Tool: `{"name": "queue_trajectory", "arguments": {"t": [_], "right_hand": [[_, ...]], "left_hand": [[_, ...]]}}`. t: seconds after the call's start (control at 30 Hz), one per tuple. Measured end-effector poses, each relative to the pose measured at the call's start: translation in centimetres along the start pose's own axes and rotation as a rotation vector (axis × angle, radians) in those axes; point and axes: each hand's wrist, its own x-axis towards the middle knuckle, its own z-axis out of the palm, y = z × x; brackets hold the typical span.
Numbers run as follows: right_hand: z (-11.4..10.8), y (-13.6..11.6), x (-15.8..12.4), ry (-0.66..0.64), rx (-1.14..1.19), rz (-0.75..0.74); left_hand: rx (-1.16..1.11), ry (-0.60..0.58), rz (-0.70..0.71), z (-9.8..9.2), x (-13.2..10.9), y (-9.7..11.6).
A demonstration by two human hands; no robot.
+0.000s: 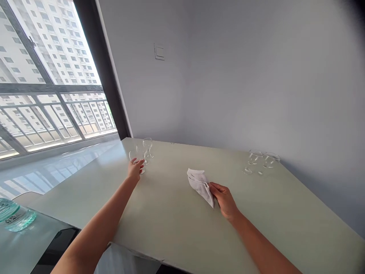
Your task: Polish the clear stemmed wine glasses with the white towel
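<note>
At the table's far left, my left hand (135, 168) has its fingers closed round the stem of a clear wine glass (132, 155). That glass stands upright, partly hidden by the hand. Close behind it are more clear stemmed glasses, the rearmost being a wine glass (147, 143). My right hand (225, 198) pinches a folded pale grey cloth (199, 184) by its right edge, over the middle of the table. Thumb and forefinger press together on the cloth.
Two stemmed glasses (270, 160) are at the right rear of the pale table (176, 220), near the wall. At lower left, a greenish clear bottle (18, 219) and a black phone-like slab (57, 247) lie on a lower glassy surface. A window (51, 87) fills the left side.
</note>
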Motion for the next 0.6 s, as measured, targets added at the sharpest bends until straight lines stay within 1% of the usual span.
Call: {"name": "queue_trajectory", "arguments": {"t": [0.07, 0.13, 0.2, 0.23, 0.27, 0.33, 0.4, 0.47, 0.53, 0.6], "right_hand": [[-0.3, -1.0, -0.3, -0.037, -0.103, -0.115], [-0.4, -1.9, -0.6, -0.127, -0.244, -0.257], [-0.4, -2.5, -0.8, -0.174, -0.314, -0.342], [-0.3, -2.6, -0.8, -0.157, -0.301, -0.345], [-0.3, -2.6, -0.8, -0.11, -0.257, -0.32], [-0.5, -2.5, -0.5, 0.031, -0.109, -0.21], [-0.9, -2.4, -0.2, 0.185, 0.069, -0.062], [-1.5, -2.4, 0.1, 0.315, 0.227, 0.057], [-2.2, -2.5, 0.2, 0.423, 0.316, 0.115], [-2.7, -2.7, 0.1, 0.497, 0.341, 0.101]], "left_hand": [[0.017, 0.012, 0.033, 0.2, -0.8, -0.2], [0.048, -0.004, 0.113, 0.7, -2.1, -0.4], [0.093, -0.073, 0.216, 1.6, -3.7, -0.5], [0.12, -0.124, 0.265, 2.3, -4.5, -0.4], [0.151, -0.178, 0.309, 3.1, -5.4, -0.4], [0.25, -0.268, 0.389, 4.8, -7.1, -0.2], [0.409, -0.319, 0.487, 6.5, -8.7, -0.1], [0.564, -0.346, 0.597, 8.0, -10.2, -0.3], [0.666, -0.359, 0.713, 9.2, -11.5, -0.9], [0.734, -0.359, 0.83, 10.1, -12.4, -1.7]]}}
